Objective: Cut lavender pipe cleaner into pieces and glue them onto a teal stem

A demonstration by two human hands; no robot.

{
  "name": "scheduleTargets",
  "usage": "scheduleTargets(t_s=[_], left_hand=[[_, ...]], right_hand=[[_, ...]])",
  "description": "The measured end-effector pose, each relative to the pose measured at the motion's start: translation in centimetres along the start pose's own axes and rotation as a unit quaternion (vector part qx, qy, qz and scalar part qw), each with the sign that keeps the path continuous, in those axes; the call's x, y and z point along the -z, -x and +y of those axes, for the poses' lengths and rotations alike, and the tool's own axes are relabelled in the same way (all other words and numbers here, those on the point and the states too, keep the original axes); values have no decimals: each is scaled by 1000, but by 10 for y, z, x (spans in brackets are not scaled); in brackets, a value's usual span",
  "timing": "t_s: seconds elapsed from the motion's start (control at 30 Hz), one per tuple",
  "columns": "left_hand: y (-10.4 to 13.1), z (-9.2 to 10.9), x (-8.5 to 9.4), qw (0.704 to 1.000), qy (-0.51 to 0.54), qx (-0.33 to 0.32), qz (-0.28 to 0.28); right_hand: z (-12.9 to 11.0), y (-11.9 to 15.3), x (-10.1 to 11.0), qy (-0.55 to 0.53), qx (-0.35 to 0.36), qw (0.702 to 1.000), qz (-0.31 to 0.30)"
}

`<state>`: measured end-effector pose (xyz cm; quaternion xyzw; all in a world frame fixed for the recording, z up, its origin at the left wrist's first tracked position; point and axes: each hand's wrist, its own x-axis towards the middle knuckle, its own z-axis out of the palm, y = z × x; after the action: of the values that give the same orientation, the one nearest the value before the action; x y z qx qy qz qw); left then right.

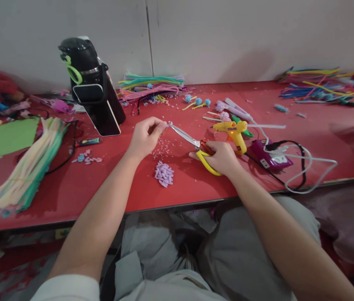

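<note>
right fingers [219, 148] hold one pair of scissors [195, 142] near one glue gun [236, 133].

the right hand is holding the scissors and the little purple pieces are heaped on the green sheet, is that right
Not quite: the head view shows the little purple pieces heaped on the red table, apart from the green sheet. The right hand is holding the scissors, as you say.
</note>
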<state>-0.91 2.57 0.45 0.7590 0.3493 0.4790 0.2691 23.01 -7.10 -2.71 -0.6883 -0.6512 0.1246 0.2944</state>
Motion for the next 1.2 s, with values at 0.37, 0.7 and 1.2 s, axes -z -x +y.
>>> scheduleTargets(t_s=[0.37, 0.7, 1.2], left_hand=[[0, 0, -1, 1000, -1, 3, 1], [1, -1, 0, 1000, -8, -1, 1], [0, -1, -1, 1000, 2, -3, -4]], right_hand=[[-1, -1, 1, 12, 7, 1000, 0], [1, -3, 0, 14, 8, 1000, 2], [1, -1, -2, 12, -2, 1000, 6]])
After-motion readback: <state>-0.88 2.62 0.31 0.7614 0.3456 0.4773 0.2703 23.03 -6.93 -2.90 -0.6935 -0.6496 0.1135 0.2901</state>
